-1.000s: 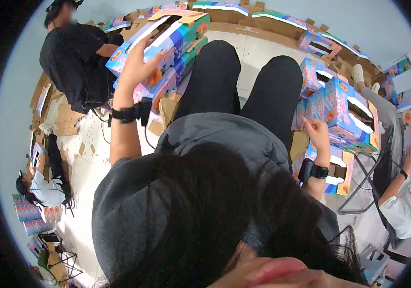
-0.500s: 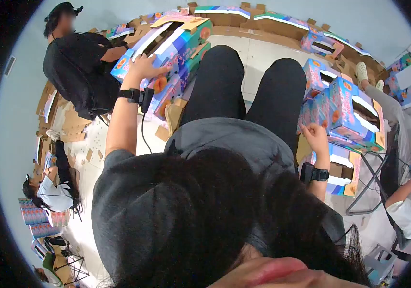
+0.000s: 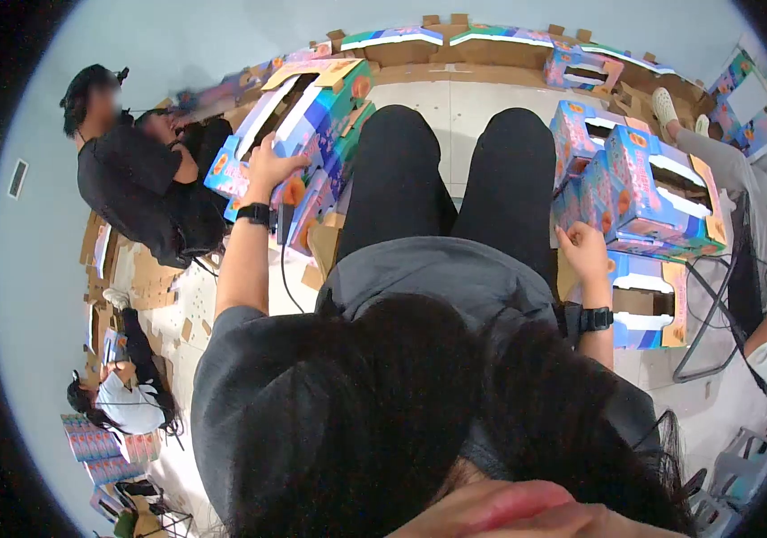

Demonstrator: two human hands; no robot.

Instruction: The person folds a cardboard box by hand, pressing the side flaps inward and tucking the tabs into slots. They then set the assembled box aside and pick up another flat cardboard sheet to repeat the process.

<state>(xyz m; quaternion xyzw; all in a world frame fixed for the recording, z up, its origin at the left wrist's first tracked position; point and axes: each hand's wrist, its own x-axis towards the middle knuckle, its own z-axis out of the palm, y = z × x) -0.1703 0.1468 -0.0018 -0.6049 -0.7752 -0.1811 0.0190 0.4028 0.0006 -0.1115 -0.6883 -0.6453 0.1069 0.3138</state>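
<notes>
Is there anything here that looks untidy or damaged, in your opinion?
Yes, the floor on the person's left looks untidy: loose cardboard scraps lie scattered there. I see no spill, and no clear damage on the nearby boxes.

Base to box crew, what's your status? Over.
Left hand on blue-and-pink cardboard box, grip unclear. Right hand curled near similar boxes. Black-trousered knees between both stacks.
</notes>
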